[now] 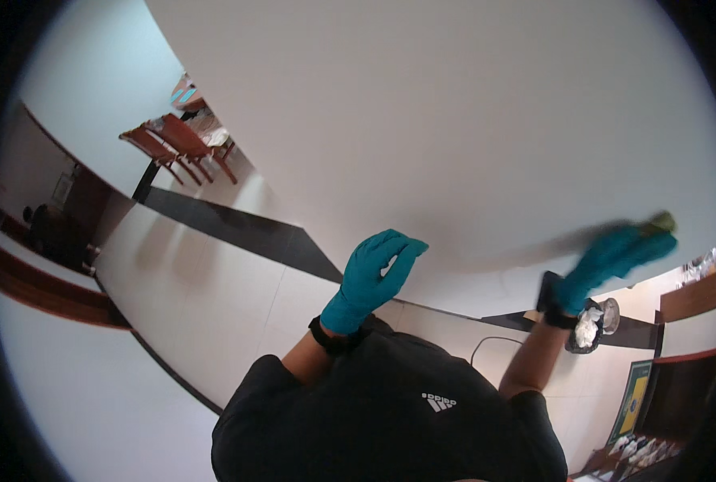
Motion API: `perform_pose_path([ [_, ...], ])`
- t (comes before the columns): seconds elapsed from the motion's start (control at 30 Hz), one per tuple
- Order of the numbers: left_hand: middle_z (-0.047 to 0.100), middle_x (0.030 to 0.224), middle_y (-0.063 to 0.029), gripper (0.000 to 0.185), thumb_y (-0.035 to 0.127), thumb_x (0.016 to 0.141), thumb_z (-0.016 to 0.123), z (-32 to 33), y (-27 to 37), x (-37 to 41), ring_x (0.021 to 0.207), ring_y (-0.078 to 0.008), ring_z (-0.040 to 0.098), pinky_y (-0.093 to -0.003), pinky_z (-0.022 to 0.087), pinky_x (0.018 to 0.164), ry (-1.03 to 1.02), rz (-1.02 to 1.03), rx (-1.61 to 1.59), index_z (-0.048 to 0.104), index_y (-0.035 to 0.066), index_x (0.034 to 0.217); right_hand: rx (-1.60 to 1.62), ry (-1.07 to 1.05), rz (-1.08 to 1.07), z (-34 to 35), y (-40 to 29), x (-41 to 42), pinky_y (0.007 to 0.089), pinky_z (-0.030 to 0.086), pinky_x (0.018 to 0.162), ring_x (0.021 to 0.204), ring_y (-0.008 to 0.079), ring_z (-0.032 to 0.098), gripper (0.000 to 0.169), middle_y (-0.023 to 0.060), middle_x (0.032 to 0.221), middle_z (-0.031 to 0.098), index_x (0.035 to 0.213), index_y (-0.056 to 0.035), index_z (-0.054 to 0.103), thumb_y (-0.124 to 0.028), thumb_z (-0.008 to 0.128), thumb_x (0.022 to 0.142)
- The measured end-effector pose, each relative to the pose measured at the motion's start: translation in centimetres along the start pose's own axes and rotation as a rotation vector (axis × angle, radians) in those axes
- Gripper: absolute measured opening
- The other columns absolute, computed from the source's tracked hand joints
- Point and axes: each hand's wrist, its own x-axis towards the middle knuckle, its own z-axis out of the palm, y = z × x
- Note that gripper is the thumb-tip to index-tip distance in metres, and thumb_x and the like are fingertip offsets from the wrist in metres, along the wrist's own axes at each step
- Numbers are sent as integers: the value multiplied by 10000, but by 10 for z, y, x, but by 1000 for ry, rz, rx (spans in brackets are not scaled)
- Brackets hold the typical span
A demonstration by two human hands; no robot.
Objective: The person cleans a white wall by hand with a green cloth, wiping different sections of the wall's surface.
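Observation:
Both of my hands wear teal rubber gloves, with dark bands at the wrists. My right hand (614, 259) reaches out to the right, blurred, with its fingers around a yellowish-green sponge or folded cloth (661, 222). It is at the large pale wall (430, 120); whether the sponge touches the surface cannot be told. In front of my chest, my left hand (376, 277) is raised near the wall's lower part. Its fingers bend towards the thumb, tips together, leaving a small gap at the palm, and nothing shows in it.
Wooden chairs (180, 141) and a table (188, 96) stand beyond the wall's left edge. Below my right wrist is a black-lined bin (585, 334) with white contents. A thin cable (493, 338) curves over the tiled floor (237, 295). Shoes (644, 450) sit at the lower right.

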Motion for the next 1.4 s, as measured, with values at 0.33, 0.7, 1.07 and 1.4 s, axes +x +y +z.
perform_pose_path([
  [0.33, 629, 864, -100, 195, -3, 877, 489, -15, 24, -40, 768, -173, 619, -277, 490, 690, 19, -87, 213, 652, 15, 983, 354, -1015, -586, -17, -63, -224, 352, 371, 1003, 1177, 219, 487, 531, 11, 1361, 465, 1328, -203, 483, -97, 558, 813],
  [0.7, 622, 912, -85, 218, 7, 854, 529, -96, 7, -38, 772, -156, 597, -273, 466, 679, 65, -105, 228, 627, 30, 1047, 256, -71, 456, -39, -20, -33, 446, 362, 1016, 1249, 340, 403, 630, 192, 1407, 331, 1414, -90, 264, -502, 347, 944],
  [1.07, 620, 894, -61, 259, 147, 807, 635, -276, 13, -11, 757, -235, 605, -333, 471, 658, -114, 439, 419, 600, 128, 1063, 234, -294, -331, 52, -285, -109, 485, 191, 1101, 1358, 377, 222, 584, 162, 1474, 243, 1414, -98, 313, -191, 552, 889],
  [1.4, 625, 899, -81, 261, 112, 765, 653, -380, 40, -38, 768, -228, 602, -323, 470, 655, -10, 798, 567, 624, 104, 1024, 54, -188, -482, 81, -344, -107, 438, 289, 1076, 1291, 346, 362, 469, 163, 1403, 371, 1347, -108, 432, -67, 516, 887],
])
